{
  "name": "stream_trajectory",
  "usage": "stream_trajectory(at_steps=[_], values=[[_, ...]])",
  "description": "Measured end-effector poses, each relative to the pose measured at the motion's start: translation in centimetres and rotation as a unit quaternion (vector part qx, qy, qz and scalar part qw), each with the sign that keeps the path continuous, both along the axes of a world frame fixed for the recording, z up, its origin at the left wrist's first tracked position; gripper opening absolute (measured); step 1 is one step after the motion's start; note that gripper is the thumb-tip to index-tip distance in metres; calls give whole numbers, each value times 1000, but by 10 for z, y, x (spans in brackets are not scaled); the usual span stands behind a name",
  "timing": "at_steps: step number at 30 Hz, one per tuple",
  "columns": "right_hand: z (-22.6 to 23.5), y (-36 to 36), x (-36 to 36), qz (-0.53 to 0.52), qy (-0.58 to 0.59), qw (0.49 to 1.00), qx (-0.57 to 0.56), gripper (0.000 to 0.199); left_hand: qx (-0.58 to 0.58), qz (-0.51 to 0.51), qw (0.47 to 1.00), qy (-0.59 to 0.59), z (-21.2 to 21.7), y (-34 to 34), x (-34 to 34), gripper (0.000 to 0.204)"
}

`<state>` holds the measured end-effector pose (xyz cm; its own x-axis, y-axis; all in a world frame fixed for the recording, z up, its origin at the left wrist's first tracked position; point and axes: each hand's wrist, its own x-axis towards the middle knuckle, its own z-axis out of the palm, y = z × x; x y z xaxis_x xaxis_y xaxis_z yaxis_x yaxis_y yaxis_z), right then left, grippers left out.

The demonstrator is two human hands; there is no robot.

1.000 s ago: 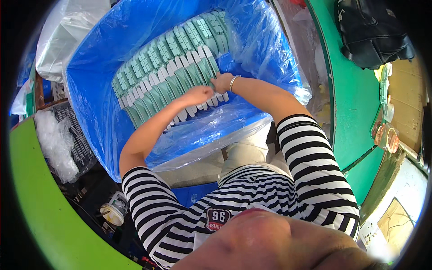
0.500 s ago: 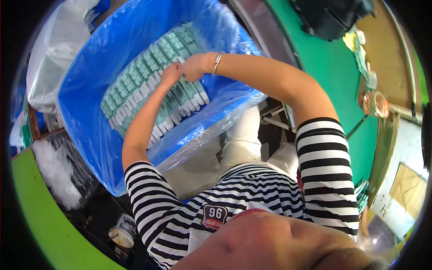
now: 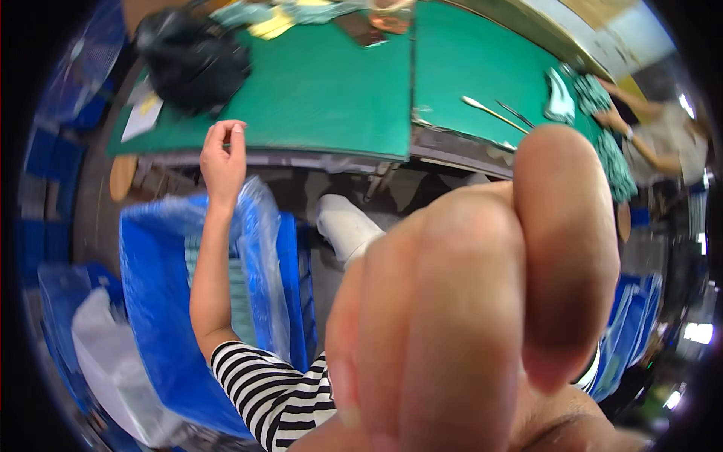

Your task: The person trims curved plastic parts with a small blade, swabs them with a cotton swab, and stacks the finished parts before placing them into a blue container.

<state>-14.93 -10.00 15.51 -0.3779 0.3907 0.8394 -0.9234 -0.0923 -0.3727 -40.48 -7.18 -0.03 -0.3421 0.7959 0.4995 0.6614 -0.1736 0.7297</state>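
Note:
My left hand (image 3: 224, 164) is raised beside the near edge of a green table (image 3: 324, 98), fingers curled in and nothing visible in them. Its forearm crosses over a blue bin (image 3: 154, 264) lined with clear plastic (image 3: 260, 248). Inside that bin, stacked pale green cloth pieces (image 3: 239, 290) show in part, the arm covering some of them. Very close to the camera, my right hand (image 3: 452, 301) fills the lower middle with its fingers bent and pressed together. Whatever lies inside its curl is hidden.
A black bag (image 3: 194, 64) sits on the table's left part, near a white sheet (image 3: 141, 117). Farther right lie a cotton-tipped stick (image 3: 493, 113) and a dark pen-like rod (image 3: 516, 114). Another person's hands (image 3: 614, 119) touch green knitted pieces (image 3: 591, 96) at the table's right end.
Both hands have left the stacked pieces in the bin. My left hand is now by the table edge, and my right hand has come up close to the camera. The view has swung right.

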Motion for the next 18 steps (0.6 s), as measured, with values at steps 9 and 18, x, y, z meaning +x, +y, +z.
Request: stream_trajectory(at_steps=[9, 18], values=[[16, -19, 118, -141, 33, 989, 31, 12, -11, -257, 965, 52, 4, 87, 202, 11], [20, -33, 222, -204, 38, 977, 49, 13, -65, -298, 940, 150, -32, 119, 305, 14]])
